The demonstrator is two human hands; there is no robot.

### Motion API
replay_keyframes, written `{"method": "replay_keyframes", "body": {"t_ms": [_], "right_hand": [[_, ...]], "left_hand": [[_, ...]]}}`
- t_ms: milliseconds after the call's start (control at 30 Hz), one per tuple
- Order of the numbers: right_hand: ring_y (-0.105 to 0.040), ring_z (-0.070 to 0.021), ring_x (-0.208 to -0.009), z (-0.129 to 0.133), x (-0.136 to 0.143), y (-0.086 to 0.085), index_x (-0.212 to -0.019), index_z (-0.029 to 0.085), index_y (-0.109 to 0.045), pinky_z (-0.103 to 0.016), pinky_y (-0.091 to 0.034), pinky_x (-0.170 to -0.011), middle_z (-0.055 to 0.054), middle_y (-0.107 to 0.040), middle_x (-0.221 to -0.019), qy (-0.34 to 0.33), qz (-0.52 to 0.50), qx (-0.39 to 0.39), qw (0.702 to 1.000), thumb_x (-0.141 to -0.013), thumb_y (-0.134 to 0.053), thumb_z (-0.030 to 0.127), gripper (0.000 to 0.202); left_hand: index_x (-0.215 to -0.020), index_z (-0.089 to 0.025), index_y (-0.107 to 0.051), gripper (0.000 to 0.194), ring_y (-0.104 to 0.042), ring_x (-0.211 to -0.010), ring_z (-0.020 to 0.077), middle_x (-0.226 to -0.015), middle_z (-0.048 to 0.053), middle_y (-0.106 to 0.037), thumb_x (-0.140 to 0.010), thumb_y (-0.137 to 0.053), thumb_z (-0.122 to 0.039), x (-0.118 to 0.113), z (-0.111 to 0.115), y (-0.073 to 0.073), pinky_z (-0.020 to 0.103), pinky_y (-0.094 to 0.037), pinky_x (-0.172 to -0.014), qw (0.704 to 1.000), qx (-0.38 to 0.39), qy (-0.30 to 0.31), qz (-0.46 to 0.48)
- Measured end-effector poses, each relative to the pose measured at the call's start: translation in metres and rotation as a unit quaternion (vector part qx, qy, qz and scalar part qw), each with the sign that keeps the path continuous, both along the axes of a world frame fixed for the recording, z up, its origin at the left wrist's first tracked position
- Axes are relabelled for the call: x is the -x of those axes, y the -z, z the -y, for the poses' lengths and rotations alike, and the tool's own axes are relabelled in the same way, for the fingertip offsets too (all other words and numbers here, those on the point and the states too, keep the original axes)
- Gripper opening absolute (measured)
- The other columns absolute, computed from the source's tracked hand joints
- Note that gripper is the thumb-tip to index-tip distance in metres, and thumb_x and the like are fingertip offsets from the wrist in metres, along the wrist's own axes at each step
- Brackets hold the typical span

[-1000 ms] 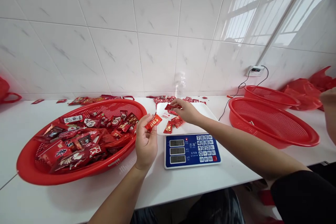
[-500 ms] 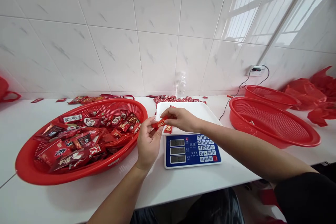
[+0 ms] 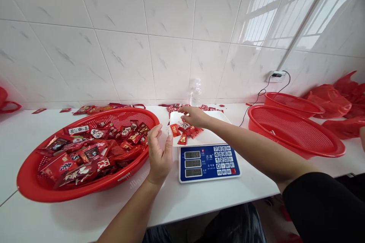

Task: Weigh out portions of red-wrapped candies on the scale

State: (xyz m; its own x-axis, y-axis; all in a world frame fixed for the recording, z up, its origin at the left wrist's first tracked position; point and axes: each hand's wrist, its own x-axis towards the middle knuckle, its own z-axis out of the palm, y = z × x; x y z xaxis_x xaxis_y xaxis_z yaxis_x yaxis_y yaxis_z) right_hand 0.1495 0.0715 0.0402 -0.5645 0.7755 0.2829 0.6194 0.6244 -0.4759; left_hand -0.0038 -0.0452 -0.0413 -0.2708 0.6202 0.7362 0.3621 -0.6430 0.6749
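Several small red-wrapped snack packets [image 3: 184,126] lie on the white tray [image 3: 212,134] of a blue and white digital scale [image 3: 210,162], and its top display is lit. My right hand [image 3: 194,116] hovers above these packets, fingers curved and apart, with nothing visible in them. My left hand [image 3: 159,155] is upright between the scale and a large red basket [image 3: 94,193], thumb away from the fingers and holding nothing I can see. Red snack packets of various sizes [image 3: 85,152] fill that basket. One orange-red packet [image 3: 175,130] rests at the tray's left edge.
Two red baskets [image 3: 296,148] stand at the right, beside red plastic bags [image 3: 327,102]. A clear bottle [image 3: 196,92] stands by the tiled wall, near patterned red packaging [image 3: 173,108]. A black cable [image 3: 248,111] runs down from the wall socket [image 3: 276,76].
The orange-red packet has left my hands and lies on the tray. My right hand has moved up and back over the tray, and my left fingers have opened.
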Motion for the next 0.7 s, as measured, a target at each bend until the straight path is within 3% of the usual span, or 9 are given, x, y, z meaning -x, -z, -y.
{"method": "replay_keyframes", "body": {"t_ms": [100, 200, 267, 400, 467, 567, 700], "right_hand": [[-0.054, -0.0237, -0.116, 0.01, -0.007, 0.004, -0.114, 0.023, -0.065, -0.042, -0.04, -0.1, -0.007, -0.063, -0.121, -0.049, 0.031, -0.019, 0.998, -0.085, -0.065, 0.031, 0.03], [-0.043, -0.0301, -0.129, 0.024, -0.014, 0.017, -0.115, 0.028, -0.066, -0.052, -0.031, -0.106, -0.008, -0.056, -0.131, -0.114, 0.1, -0.046, 0.987, -0.079, -0.069, 0.048, 0.041], [-0.037, -0.0306, -0.134, 0.029, -0.018, 0.024, -0.114, 0.03, -0.067, -0.055, -0.027, -0.108, -0.007, -0.052, -0.137, -0.135, 0.131, -0.053, 0.981, -0.082, -0.065, 0.046, 0.036], [-0.036, -0.0252, -0.136, 0.025, -0.032, 0.023, -0.11, 0.027, -0.07, -0.044, -0.028, -0.112, -0.005, -0.048, -0.142, -0.153, 0.127, -0.005, 0.98, -0.082, -0.066, 0.032, 0.029], [-0.033, -0.0255, -0.138, 0.018, -0.04, 0.016, -0.12, 0.027, -0.065, -0.044, -0.027, -0.114, -0.005, -0.042, -0.146, -0.134, 0.103, 0.027, 0.985, -0.082, -0.066, 0.039, 0.04], [-0.026, -0.0262, -0.141, 0.006, -0.043, 0.01, -0.138, 0.027, -0.048, -0.045, -0.025, -0.114, -0.007, -0.033, -0.151, -0.042, 0.076, 0.054, 0.995, -0.086, -0.053, 0.058, 0.061], [-0.019, -0.0361, -0.142, -0.004, -0.023, 0.019, -0.144, 0.027, -0.039, -0.061, -0.02, -0.11, -0.012, -0.029, -0.152, 0.033, 0.105, 0.067, 0.992, -0.081, -0.045, 0.074, 0.078]], "left_hand": [[-0.133, -0.025, -0.042, 0.044, -0.042, -0.129, 0.0246, -0.136, 0.012, -0.044, -0.091, -0.054, -0.025, 0.0, 0.0, 0.0, 0.045, -0.033, -0.11, 1.0, 0.006, 0.006, -0.003], [-0.134, -0.025, -0.042, 0.044, -0.042, -0.129, 0.0244, -0.136, 0.011, -0.044, -0.091, -0.054, -0.025, 0.0, 0.001, 0.0, 0.044, -0.033, -0.11, 1.0, 0.005, 0.012, -0.012], [-0.134, -0.025, -0.041, 0.045, -0.043, -0.128, 0.0239, -0.135, 0.011, -0.044, -0.091, -0.054, -0.025, 0.0, 0.001, 0.001, 0.043, -0.033, -0.11, 1.0, 0.005, 0.011, -0.019], [-0.134, -0.024, -0.041, 0.044, -0.043, -0.127, 0.0232, -0.135, 0.011, -0.045, -0.092, -0.053, -0.025, 0.0, 0.0, 0.003, 0.043, -0.034, -0.11, 1.0, 0.012, -0.001, -0.029], [-0.134, -0.023, -0.041, 0.043, -0.044, -0.127, 0.0233, -0.135, 0.011, -0.046, -0.092, -0.053, -0.026, -0.001, -0.001, 0.004, 0.043, -0.035, -0.109, 0.999, 0.014, -0.006, -0.03], [-0.134, -0.024, -0.041, 0.043, -0.044, -0.127, 0.0236, -0.136, 0.011, -0.046, -0.093, -0.052, -0.027, -0.001, -0.002, 0.005, 0.044, -0.036, -0.109, 0.999, 0.019, -0.004, -0.027], [-0.134, -0.024, -0.041, 0.043, -0.046, -0.127, 0.0239, -0.137, 0.011, -0.046, -0.093, -0.052, -0.028, 0.0, -0.004, 0.005, 0.044, -0.037, -0.109, 0.999, 0.022, -0.004, -0.026]]}}
